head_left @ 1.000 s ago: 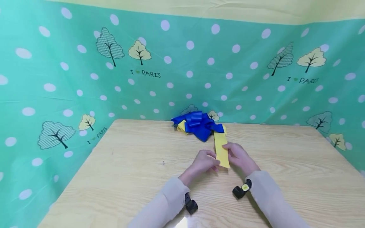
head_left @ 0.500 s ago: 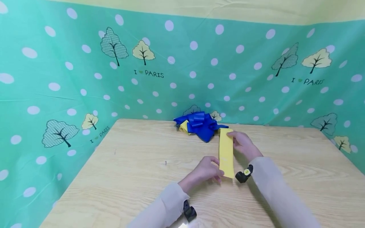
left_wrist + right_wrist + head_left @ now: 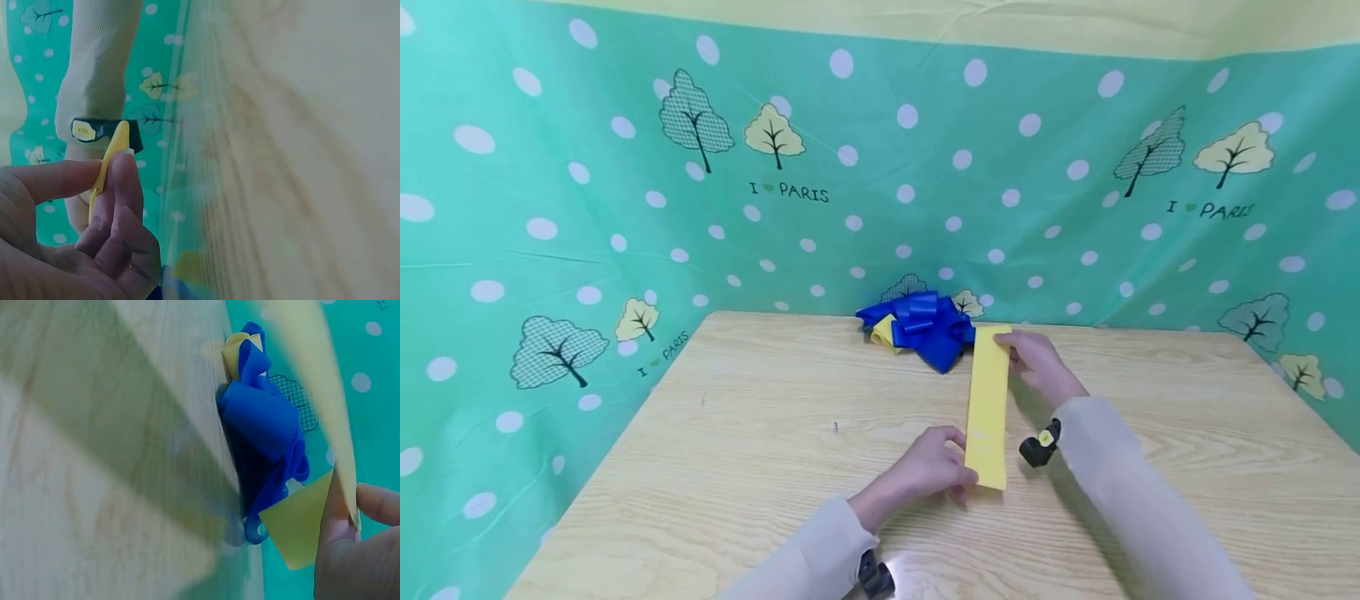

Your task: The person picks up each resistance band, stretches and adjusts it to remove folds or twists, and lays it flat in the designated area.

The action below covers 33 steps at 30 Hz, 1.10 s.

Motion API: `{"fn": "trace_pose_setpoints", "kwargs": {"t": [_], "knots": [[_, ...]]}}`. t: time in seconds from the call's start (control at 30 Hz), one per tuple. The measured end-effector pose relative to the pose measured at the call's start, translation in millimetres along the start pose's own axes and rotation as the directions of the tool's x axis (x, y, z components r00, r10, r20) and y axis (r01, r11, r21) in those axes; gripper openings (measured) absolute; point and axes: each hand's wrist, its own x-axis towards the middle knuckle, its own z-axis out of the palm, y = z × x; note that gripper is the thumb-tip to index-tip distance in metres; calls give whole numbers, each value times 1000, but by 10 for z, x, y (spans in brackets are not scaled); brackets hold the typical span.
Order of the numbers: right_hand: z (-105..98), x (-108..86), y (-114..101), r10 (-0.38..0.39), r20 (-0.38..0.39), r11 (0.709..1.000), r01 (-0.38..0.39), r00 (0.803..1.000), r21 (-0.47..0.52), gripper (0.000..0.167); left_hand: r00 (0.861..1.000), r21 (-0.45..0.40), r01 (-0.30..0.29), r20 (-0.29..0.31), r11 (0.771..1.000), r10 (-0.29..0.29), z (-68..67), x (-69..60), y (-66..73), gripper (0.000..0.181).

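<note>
A flat yellow band [image 3: 988,408] with faint pale marks stretches away from me above the table. At its near end my left hand [image 3: 928,462] pinches the left corner between thumb and fingers; the left wrist view shows the band [image 3: 114,153] edge-on in that pinch. My right hand [image 3: 1041,362] pinches the far end, and in the right wrist view a yellow flap [image 3: 299,522] sticks out beyond the fingers. Just behind the far end lies a heap of blue bands [image 3: 925,325], with a rolled yellow piece [image 3: 885,333] at its left side.
The wooden table [image 3: 760,400] has a small dark mark left of my hands. A green dotted cloth [image 3: 850,192] with printed trees hangs behind the table and along its left side. Each wrist wears a black camera strap [image 3: 1041,443].
My hands have moved apart along the yellow band, the right one away from me and the left one nearer. More of the band shows stretched out between them. The blue heap stays put.
</note>
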Motion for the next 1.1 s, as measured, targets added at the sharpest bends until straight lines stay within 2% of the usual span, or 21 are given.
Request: {"fn": "trace_pose_setpoints", "kwargs": {"t": [0.3, 0.43, 0.6, 0.7, 0.9, 0.97, 1.1], "knots": [[150, 26, -63, 22, -12, 1000, -21, 1000, 13, 12, 999, 0, -2, 35, 1000, 2, -34, -221, -38, 34], [215, 64, -58, 18, 9, 1000, -19, 1000, 23, 10, 999, 9, -9, 49, 1000, 9, -101, -295, -67, 34], [328, 91, -77, 25, 3, 998, -25, 1000, 50, 6, 994, 11, -14, 107, 1000, 12, -198, -405, -128, 29], [434, 103, -90, 16, 15, 999, -17, 1000, 37, 14, 992, 28, -12, 123, 1000, 9, -253, -483, -167, 27], [657, 158, -62, -8, 65, 1000, 9, 998, -10, 39, 992, 73, 10, 124, 997, -19, -388, -621, -226, 26], [724, 182, -37, -9, 68, 1000, 10, 998, -25, 41, 992, 88, 7, 126, 996, -18, -445, -662, -255, 29], [853, 219, 22, 2, 66, 997, 3, 998, -73, 39, 991, 102, -4, 133, 995, -9, -565, -730, -321, 14]]}}
